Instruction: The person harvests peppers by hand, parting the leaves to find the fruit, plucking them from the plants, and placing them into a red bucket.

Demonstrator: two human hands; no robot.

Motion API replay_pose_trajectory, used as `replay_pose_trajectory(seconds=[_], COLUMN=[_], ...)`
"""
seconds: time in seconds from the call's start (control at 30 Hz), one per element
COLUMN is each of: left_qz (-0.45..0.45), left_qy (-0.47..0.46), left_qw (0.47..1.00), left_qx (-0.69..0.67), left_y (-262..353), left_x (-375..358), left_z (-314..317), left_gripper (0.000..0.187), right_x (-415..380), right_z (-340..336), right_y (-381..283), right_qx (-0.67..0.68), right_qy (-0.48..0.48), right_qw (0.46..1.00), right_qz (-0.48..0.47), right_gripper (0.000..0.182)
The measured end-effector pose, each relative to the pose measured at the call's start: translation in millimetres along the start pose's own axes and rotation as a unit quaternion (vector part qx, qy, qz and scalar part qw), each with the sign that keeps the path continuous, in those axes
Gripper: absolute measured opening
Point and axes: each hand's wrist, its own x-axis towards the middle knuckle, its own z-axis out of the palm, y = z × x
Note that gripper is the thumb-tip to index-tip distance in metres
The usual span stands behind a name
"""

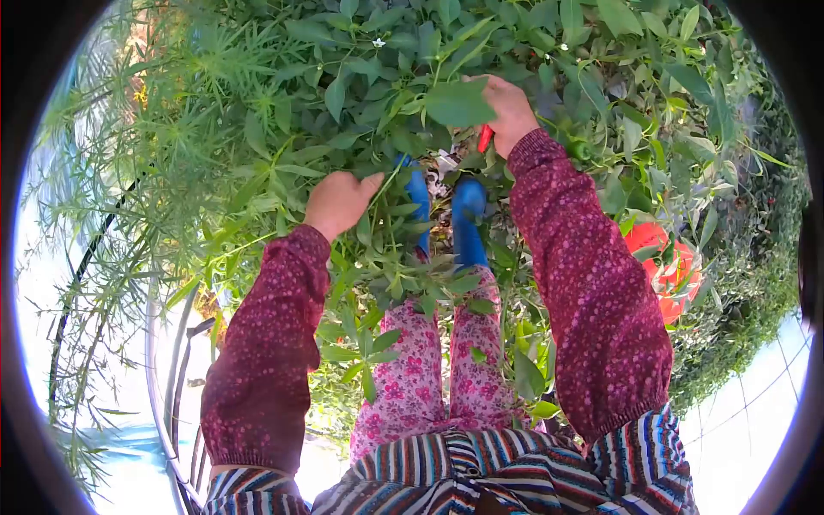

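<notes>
Among leafy green plants, my left hand (pixel 340 202) is closed round a thin green stem (pixel 388 184), left of centre; its fingertips are partly out of sight. Higher up and to the right, my right hand (pixel 506 110) is closed on a red-handled tool (pixel 486 138), whose far end I cannot make out. A broad green leaf (pixel 459 104) lies in front of the fingers of that hand. Just below and right of it, a green pepper (pixel 581 151) hangs among the leaves. Small white flowers (pixel 378 43) show at the top.
A red container (pixel 665 268) stands among plants on the right. Below my hands are two blue boots (pixel 469 210) and flowered trouser legs. Feathery plants (pixel 223 94) and dark curved pipes (pixel 176 378) lie at the left. Wire mesh (pixel 755 386) shows at lower right.
</notes>
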Motion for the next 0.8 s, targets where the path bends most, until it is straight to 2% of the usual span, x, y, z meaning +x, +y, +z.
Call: replay_pose_trajectory(seconds=[0.03,0.07,0.13,0.17,0.2,0.27,0.33,0.4,0.43,0.47,0.53,0.6,0.63,0.67,0.73,0.77,0.8], left_qz=[-0.129,-0.131,-0.196,-0.191,-0.189,-0.071,-0.033,0.094,0.114,0.157,0.223,0.223,0.196,0.199,0.31,0.333,0.336], left_qy=[-0.061,-0.059,-0.113,-0.101,-0.1,0.171,0.179,0.252,0.312,0.302,0.306,0.339,0.314,0.316,0.204,0.186,0.187], left_qw=[0.968,0.968,0.881,0.845,0.844,0.807,0.807,0.785,0.77,0.769,0.801,0.84,0.874,0.872,0.912,0.911,0.91], left_qx=[-0.206,-0.206,-0.416,-0.49,-0.493,-0.561,-0.561,-0.557,-0.546,-0.54,-0.463,-0.36,-0.315,-0.317,-0.174,-0.157,-0.157], left_y=[-4.2,-10.2,-21.8,-28.1,-31.5,-15.2,-6.2,10.2,13.7,30.5,48.7,81.6,97.5,104.7,115.3,117.5,119.2], left_x=[5.1,7.7,15.7,21.5,28.0,29.7,35.1,44.1,67.5,67.0,83.0,75.1,64.0,61.6,67.3,73.4,77.8], left_z=[-3.3,-3.4,2.4,7.3,15.5,22.4,15.8,11.2,19.4,9.9,-6.2,-27.8,-41.3,-56.5,-84.4,-92.4,-100.9], left_gripper=[0.047,0.047,0.049,0.045,0.045,0.044,0.041,0.062,0.058,0.056,0.057,0.053,0.043,0.043,0.036,0.03,0.03], right_x=[-1.6,-5.5,-14.7,-17.0,-19.6,-37.8,-48.4,-57.8,-60.9,-61.9,-61.7,-59.8,-55.2,-48.1,-22.9,-14.0,-6.8], right_z=[-1.6,-3.3,-11.6,-10.4,-15.9,-20.0,-26.4,-31.1,-29.3,-26.6,-16.9,-2.6,4.1,11.0,22.6,30.3,36.1], right_y=[1.2,3.2,4.2,9.4,9.6,-0.5,-3.5,-9.4,-12.5,-17.0,-29.3,-46.6,-52.0,-57.0,-53.6,-55.4,-57.3], right_qx=[0.007,0.007,0.009,0.065,0.062,0.022,0.011,0.021,0.006,0.003,-0.003,-0.021,-0.116,-0.209,-0.303,-0.392,-0.393], right_qy=[0.009,0.006,-0.013,-0.041,-0.042,-0.026,-0.023,0.022,0.058,0.057,0.049,0.047,0.02,-0.006,0.001,0.031,0.033], right_qw=[1.0,1.0,1.0,0.996,0.996,0.999,0.999,1.0,0.998,0.998,0.989,0.99,0.979,0.959,0.927,0.891,0.89], right_qz=[0.005,0.005,-0.018,-0.047,-0.049,0.019,0.021,0.006,-0.016,-0.019,-0.138,-0.133,-0.164,-0.194,-0.223,-0.226,-0.227], right_gripper=[0.015,0.015,0.014,0.014,0.014,0.015,0.017,0.015,0.014,0.014,0.014,0.018,0.023,0.028,0.046,0.059,0.059])
